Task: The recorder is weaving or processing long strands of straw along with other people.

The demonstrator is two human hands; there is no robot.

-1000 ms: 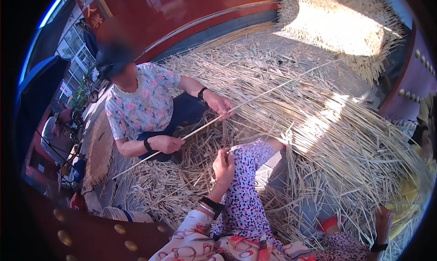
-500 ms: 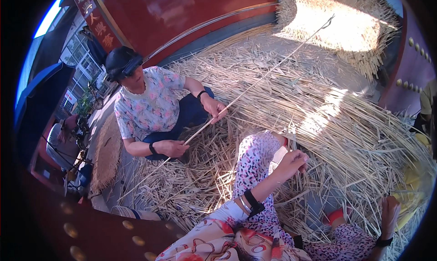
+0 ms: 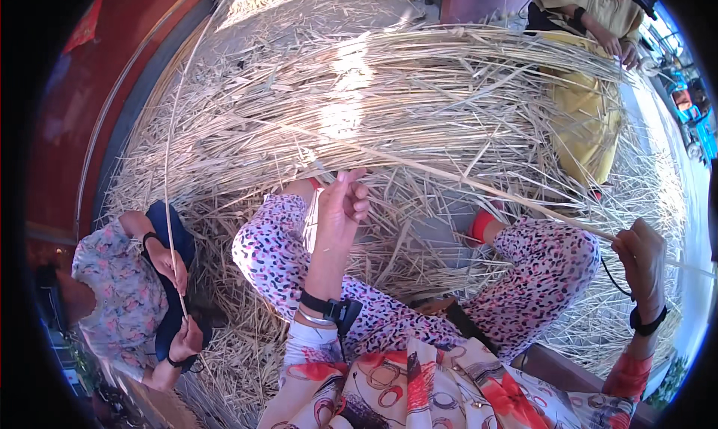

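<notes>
Head view: we hold one long, pale stalk [image 3: 464, 181] in our right hand [image 3: 643, 253], above a rough bed of dry straw [image 3: 419, 92].
The stalk is slender, smooth and nearly straight, slanting from over the tangled, brittle straw down to our right hand, whose fingers are bent closed around it, the forearm rising steeply from below. Our left hand [image 3: 344, 208] is raised beside the soft, spotted trousers [image 3: 273, 242], palm partly turned toward us, fingers half curled and, as far as we can tell, empty; the stalk passes just beyond its fingertips.
</notes>
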